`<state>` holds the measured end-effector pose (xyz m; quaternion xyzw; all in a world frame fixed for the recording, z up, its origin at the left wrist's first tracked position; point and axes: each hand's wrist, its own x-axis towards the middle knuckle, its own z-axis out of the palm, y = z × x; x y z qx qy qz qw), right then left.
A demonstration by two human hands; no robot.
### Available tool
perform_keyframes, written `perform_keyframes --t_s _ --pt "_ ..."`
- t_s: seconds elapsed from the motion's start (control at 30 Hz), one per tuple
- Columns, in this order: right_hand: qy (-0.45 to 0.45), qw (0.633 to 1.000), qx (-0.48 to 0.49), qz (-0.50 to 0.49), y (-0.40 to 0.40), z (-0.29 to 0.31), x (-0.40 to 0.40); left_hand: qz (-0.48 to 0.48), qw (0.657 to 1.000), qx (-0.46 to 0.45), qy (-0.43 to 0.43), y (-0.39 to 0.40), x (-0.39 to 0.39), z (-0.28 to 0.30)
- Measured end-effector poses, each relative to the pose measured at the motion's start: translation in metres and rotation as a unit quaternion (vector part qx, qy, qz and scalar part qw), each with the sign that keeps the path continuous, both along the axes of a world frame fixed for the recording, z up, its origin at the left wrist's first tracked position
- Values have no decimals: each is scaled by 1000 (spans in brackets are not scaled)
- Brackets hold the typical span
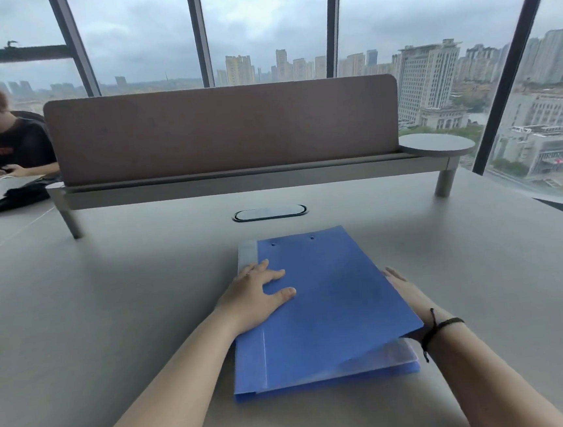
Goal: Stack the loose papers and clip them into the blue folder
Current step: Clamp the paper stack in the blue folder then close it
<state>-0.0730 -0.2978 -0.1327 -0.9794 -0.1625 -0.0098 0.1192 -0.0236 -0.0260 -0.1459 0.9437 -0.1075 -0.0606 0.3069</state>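
Observation:
The blue folder (329,308) lies on the grey desk (112,313) straight in front of me. Its front cover is raised a little along the right edge. White papers (387,354) show in the gap under the lifted cover at the near right corner. My left hand (257,297) rests flat on the cover near the spine, fingers spread. My right hand (404,287) is at the folder's right edge, its fingers partly hidden behind the raised cover; a black cord circles that wrist.
A brown divider screen (221,130) on a grey shelf crosses the desk's far side. An oval cable port (270,213) sits just beyond the folder. At the far left another person (5,142) sits near a black item (16,199).

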Motion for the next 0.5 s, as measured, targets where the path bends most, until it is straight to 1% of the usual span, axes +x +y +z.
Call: perform_keyframes --t_s 0.03,0.07,0.13,0.17,0.2,0.23,0.27,0.3,0.37,0.43,0.47,0.5 --pt "-37 999 -29 8 -2 7 1 -1 1000 -13 -4 3 0 -2" --pt "-63 997 -45 -27 -6 16 3 -2 1000 -20 -9 4 -1 -3" --pt "-92 986 -23 -135 -18 31 12 0 1000 -12 -21 5 -2 -4" --pt "-123 979 3 -165 -18 39 15 3 1000 -10 -29 4 -2 -5" --pt "-146 973 31 -177 -12 50 14 6 999 -11 -35 3 -2 -6" --pt "-172 970 37 -168 -3 57 14 10 999 -15 -42 2 -2 -7" --pt "-177 971 33 -154 11 62 12 14 999 -21 -47 2 -3 -8" --pt "-167 977 24 -129 27 68 8 19 998 -27 -54 2 -4 -9" --pt "-96 992 6 -84 65 60 1 33 996 -38 -70 1 -5 -10" --pt "-2 998 -19 -56 96 28 -3 60 992 -68 -89 2 -6 -10" --pt "38 997 -35 -59 106 11 -4 77 989 -89 -93 3 -6 -10" --pt "56 995 -44 -71 112 -6 -2 90 986 -106 -93 5 -7 -10"
